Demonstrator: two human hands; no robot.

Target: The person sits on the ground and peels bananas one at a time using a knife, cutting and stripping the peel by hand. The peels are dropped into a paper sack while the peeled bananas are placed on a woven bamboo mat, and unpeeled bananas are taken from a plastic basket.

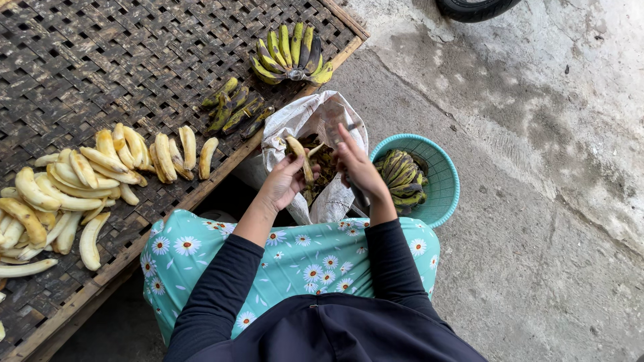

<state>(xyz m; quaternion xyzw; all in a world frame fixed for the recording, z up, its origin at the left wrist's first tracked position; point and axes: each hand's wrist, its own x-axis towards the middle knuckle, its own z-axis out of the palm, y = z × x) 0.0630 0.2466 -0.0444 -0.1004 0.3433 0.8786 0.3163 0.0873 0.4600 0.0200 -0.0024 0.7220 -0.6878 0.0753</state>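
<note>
My left hand (pixel 285 181) is closed around a pale, partly peeled banana (pixel 300 157), which stands tilted upward between my two hands, and my right hand (pixel 359 167) sits just beside it with the fingers (pixel 343 137) spread over the peel side; I cannot tell whether that hand pinches anything. Directly under the grip gapes a crumpled white plastic sack (pixel 302 121) with dark peelings inside. Just to the right of my right hand stands a round turquoise plastic basket (pixel 446 174) holding unpeeled green-black bananas (pixel 402 177). To the left of my left hand stretches a dark woven bamboo tray with a wooden frame (pixel 87 60), bearing rows of peeled yellowish bananas (pixel 74 188), and farther ahead, two unpeeled bunches (pixel 292 53). All this rests on a stained grey concrete floor (pixel 537 167), outdoors-looking, with my flowered teal skirt (pixel 302 258) below.
</note>
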